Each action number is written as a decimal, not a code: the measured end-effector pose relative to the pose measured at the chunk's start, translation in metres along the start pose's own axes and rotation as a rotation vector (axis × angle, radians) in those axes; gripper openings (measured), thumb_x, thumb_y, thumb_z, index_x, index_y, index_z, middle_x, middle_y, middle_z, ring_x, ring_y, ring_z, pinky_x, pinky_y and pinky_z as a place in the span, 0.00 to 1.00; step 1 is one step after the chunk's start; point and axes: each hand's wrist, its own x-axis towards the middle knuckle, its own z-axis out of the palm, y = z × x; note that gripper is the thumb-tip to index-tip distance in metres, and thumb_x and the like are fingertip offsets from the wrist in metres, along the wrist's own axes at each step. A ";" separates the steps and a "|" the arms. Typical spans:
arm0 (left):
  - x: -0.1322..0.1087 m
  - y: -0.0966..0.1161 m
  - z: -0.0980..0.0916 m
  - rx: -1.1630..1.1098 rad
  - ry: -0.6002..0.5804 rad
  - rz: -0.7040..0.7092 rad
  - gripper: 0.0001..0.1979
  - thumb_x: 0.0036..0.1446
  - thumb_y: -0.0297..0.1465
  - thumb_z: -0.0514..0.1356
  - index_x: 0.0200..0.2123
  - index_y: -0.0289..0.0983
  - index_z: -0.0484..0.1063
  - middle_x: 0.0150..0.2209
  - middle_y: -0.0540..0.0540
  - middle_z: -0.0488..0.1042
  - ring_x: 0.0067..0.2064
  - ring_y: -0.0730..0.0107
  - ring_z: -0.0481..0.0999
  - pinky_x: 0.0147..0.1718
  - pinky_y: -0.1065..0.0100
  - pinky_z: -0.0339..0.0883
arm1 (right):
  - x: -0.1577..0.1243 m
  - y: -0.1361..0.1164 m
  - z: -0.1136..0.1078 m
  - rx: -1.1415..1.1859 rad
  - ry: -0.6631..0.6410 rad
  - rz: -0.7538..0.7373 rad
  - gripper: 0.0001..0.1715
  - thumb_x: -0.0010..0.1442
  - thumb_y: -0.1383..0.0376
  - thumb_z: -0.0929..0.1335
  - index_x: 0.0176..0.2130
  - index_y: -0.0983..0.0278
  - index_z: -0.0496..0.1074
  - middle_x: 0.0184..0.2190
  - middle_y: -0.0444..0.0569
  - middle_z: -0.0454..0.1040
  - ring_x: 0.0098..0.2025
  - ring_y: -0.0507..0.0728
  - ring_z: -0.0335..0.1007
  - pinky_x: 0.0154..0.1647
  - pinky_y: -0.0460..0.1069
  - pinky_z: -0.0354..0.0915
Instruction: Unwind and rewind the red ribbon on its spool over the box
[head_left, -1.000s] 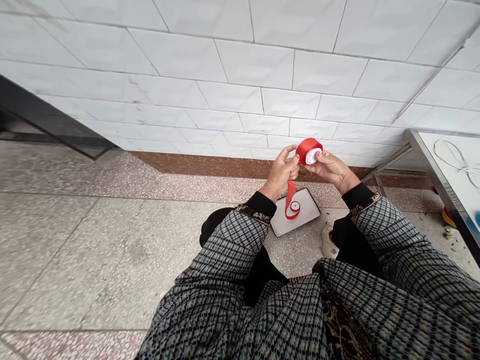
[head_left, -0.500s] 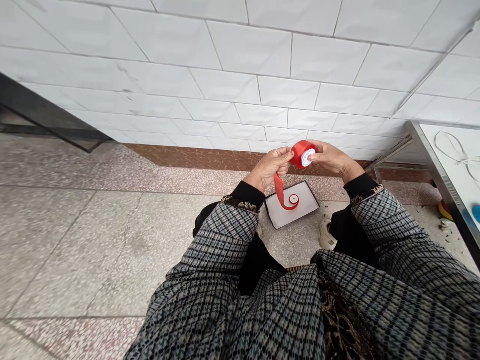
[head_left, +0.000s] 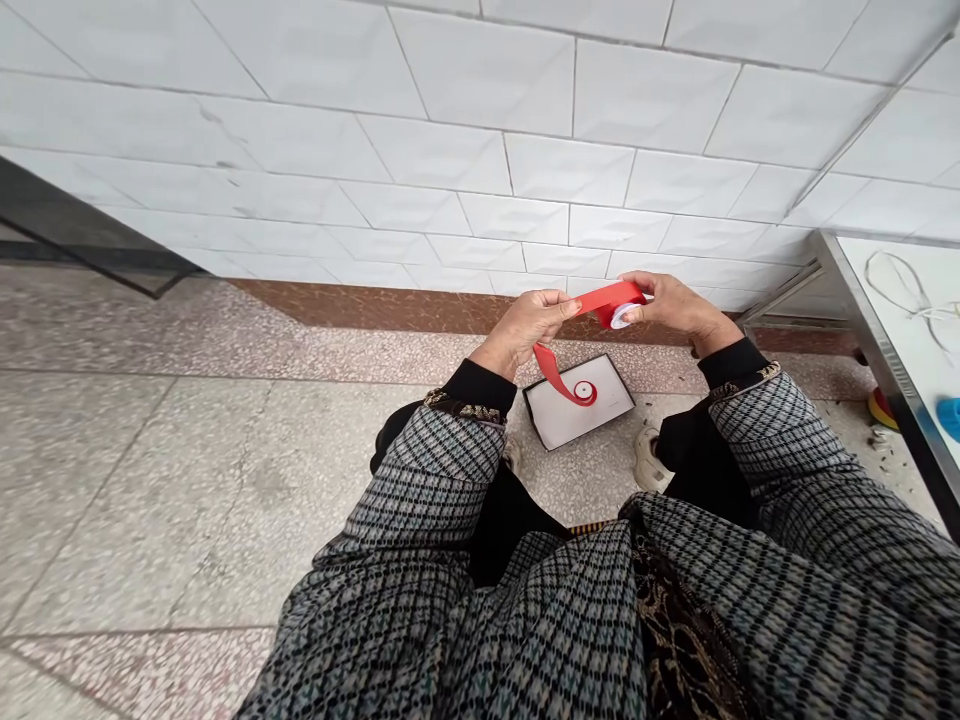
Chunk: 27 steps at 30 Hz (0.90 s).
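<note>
My right hand [head_left: 679, 308] is closed around a roll of red ribbon [head_left: 621, 316], its white core facing me. My left hand [head_left: 526, 328] pinches the red ribbon [head_left: 592, 299] where it comes off the roll, and a short flat length spans the space between both hands. Below the left hand, a loose tail of ribbon [head_left: 551, 371] hangs down and curves towards a shallow white box [head_left: 556, 428] with dark edges on the floor. In the box, or just above it, shows a red ring-shaped coil with a white middle [head_left: 585, 391]; I cannot tell if it touches the bottom.
A white-tiled wall [head_left: 450, 130] stands in front, with a brown skirting strip [head_left: 360, 310] at its foot. On the right is a metal-edged table [head_left: 900, 340] bearing a pale cord [head_left: 904, 300] and a blue object [head_left: 950, 416]. A dark panel [head_left: 82, 235] is at the left.
My hands have moved apart, drawing a flat stretch of ribbon off the roll. The roll has shifted slightly right. The view has tilted a little.
</note>
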 end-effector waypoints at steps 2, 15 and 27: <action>-0.001 0.001 0.000 -0.022 -0.031 0.002 0.18 0.64 0.32 0.78 0.27 0.36 0.74 0.17 0.58 0.55 0.18 0.85 0.48 0.20 0.75 0.37 | -0.001 0.001 0.002 0.069 -0.027 0.011 0.30 0.47 0.55 0.86 0.47 0.59 0.83 0.42 0.47 0.82 0.45 0.63 0.75 0.56 0.60 0.72; -0.005 0.009 0.010 -0.183 -0.004 -0.146 0.20 0.68 0.26 0.71 0.26 0.37 0.67 0.18 0.62 0.51 0.17 0.87 0.46 0.18 0.79 0.40 | 0.009 0.010 0.014 0.338 0.005 -0.011 0.36 0.42 0.51 0.91 0.46 0.61 0.84 0.41 0.45 0.85 0.43 0.58 0.77 0.50 0.53 0.73; -0.007 0.001 0.034 -0.252 0.123 -0.132 0.20 0.62 0.26 0.75 0.28 0.37 0.66 0.20 0.62 0.54 0.17 0.88 0.47 0.19 0.79 0.37 | 0.015 0.019 0.029 0.678 -0.009 0.040 0.42 0.37 0.48 0.94 0.47 0.60 0.86 0.41 0.46 0.88 0.42 0.57 0.82 0.47 0.49 0.80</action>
